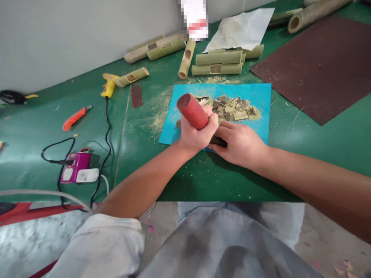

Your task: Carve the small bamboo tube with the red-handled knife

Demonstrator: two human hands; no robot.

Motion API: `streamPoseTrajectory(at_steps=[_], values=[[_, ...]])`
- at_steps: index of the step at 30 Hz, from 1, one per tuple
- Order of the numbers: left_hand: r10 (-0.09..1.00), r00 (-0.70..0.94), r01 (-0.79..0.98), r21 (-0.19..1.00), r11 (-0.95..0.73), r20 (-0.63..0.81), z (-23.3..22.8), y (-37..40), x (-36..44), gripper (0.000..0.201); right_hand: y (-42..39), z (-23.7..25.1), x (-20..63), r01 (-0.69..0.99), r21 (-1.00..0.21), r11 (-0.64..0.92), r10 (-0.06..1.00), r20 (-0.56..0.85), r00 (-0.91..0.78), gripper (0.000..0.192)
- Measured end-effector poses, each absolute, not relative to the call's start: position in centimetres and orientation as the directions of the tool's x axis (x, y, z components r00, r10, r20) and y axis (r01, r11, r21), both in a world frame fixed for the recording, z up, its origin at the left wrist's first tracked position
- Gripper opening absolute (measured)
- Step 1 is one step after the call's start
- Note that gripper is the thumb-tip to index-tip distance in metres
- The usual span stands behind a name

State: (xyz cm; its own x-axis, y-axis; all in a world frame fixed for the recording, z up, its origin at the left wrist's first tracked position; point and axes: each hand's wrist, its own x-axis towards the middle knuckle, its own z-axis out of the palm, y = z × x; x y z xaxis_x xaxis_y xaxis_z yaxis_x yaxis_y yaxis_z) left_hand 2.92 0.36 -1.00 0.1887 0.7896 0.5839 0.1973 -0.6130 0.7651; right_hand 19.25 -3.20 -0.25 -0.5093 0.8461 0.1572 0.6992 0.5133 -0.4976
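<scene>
My left hand is wrapped round the thick red handle of a tool, which leans up and to the left. The tool's working end is hidden under my fist. Close beside it, my right hand grips a dark bamboo piece low on the blue sheet; both hands cover most of this piece. Just beyond my fingers lies a heap of bamboo chips and sawdust.
Cut bamboo tubes, several with square notches, lie at the back. A white paper and a brown sheet are to the right. On the left are a yellow corded tool, an orange utility knife and a purple power box with cables.
</scene>
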Motion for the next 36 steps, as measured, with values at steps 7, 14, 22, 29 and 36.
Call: streamPoseTrajectory(at_steps=[7, 14, 22, 29, 36], values=[[0.830, 0.021, 0.122, 0.823, -0.555, 0.557, -1.11, 0.34, 2.89, 0.054, -3.42, 0.13, 19.13, 0.740, -0.458, 0.492, 0.860, 0.123, -0.495, 0.018], [0.841, 0.036, 0.059, 0.839, -0.542, 0.540, -0.60, 0.63, 3.34, 0.055, -3.50, 0.39, 19.15, 0.756, -0.446, 0.479, 0.869, 0.121, -0.480, 0.017], [0.796, 0.042, 0.078, 0.793, -0.604, 0.603, -0.51, 0.53, 3.47, 0.051, -3.57, 0.41, 19.13, 0.751, -0.452, 0.482, 0.869, 0.136, -0.476, 0.015], [0.807, 0.023, 0.119, 0.800, -0.588, 0.590, -0.71, 0.51, 3.31, 0.054, -3.53, 0.58, 19.11, 0.751, -0.456, 0.478, 0.868, 0.113, -0.484, 0.015], [0.765, 0.086, 0.094, 0.759, -0.644, 0.638, -0.85, 0.68, 2.98, 0.045, -3.46, 0.49, 19.36, 0.743, -0.474, 0.472, 0.870, 0.117, -0.479, 0.015]])
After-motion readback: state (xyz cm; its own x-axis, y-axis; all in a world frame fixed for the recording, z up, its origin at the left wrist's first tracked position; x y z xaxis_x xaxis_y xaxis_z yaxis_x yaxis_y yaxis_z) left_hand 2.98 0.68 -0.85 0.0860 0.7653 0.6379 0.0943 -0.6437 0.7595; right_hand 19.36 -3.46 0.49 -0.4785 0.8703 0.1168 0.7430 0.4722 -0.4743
